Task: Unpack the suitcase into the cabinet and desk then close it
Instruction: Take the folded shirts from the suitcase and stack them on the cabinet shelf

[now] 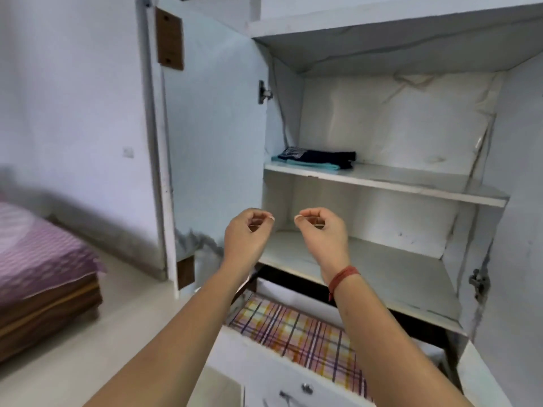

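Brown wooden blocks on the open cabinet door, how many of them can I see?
2. One brown block sits near the top of the door, the other near its bottom edge. More may lie outside the frame.

Room bkgd: pale lilac wall (pixel 73 83) w/ small switch plate (pixel 128 152); light floor (pixel 97 339); at left, wooden bed (pixel 50 315) w/ purple patterned cover (pixel 38 254). Even daylight, approx. shadowless.
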